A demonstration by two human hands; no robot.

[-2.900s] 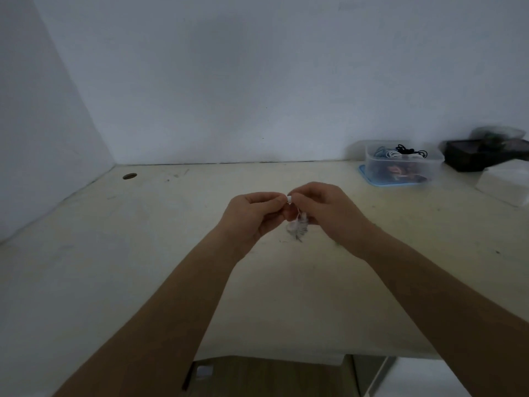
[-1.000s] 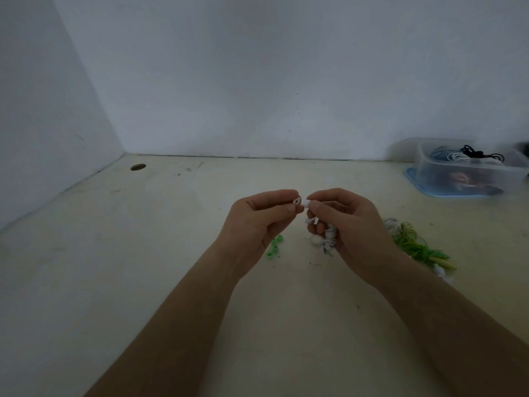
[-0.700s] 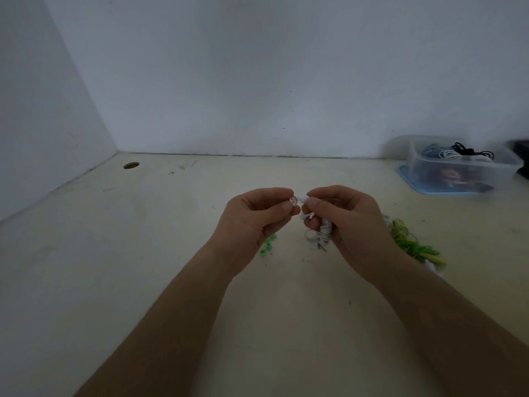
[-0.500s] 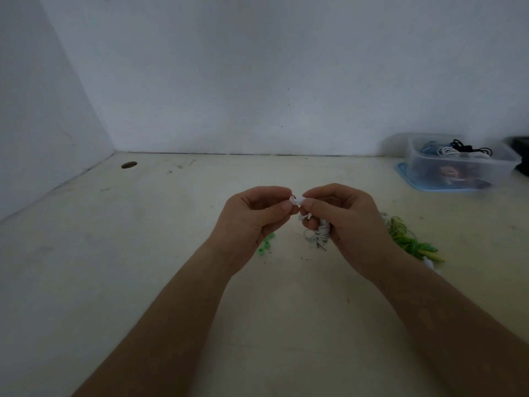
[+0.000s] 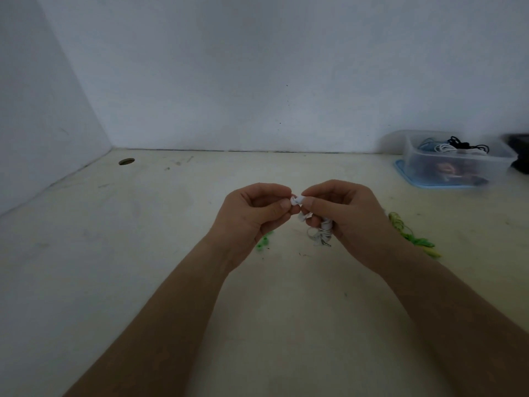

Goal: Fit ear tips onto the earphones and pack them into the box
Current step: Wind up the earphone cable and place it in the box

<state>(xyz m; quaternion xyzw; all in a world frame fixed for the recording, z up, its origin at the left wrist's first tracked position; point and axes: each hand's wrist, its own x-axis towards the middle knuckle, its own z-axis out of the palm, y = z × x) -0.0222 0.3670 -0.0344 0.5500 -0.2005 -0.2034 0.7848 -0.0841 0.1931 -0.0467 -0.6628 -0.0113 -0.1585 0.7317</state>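
Fingers [image 5: 283, 204] of the left hand [image 5: 252, 216] pinch a small white ear tip [image 5: 294, 200] between thumb and forefinger. The right hand [image 5: 352, 222] is curled round the coiled white earphones [image 5: 325, 232], its thumb and forefinger holding the bud end against the tip. Hands meet in the air above the desk [image 5: 128, 253], tip and bud touching; whether the tip is seated is too small to tell. Step in hand, as I judge it: pushing the tip onto the nozzle. To do it well: grip the bud close to the nozzle so it can't swivel, line the tip's bore square to it, then press with a slight roll so the collar slips over the lip all round, not one side only. Soft tip will likely fold or pop off if pushed crooked. Cable bundle hangs below the right palm with loose ends dangling, so don't tug it. Risk: tip slips from the pinch and drops. Green ear tips [image 5: 263, 243] lie on the desk beside the left wrist, green earphones [image 5: 412, 237] near the right wrist, probably the next set. Clear box [image 5: 458, 164] sits well apart at far right by the wall, some cables inside; this pair not yet packed.
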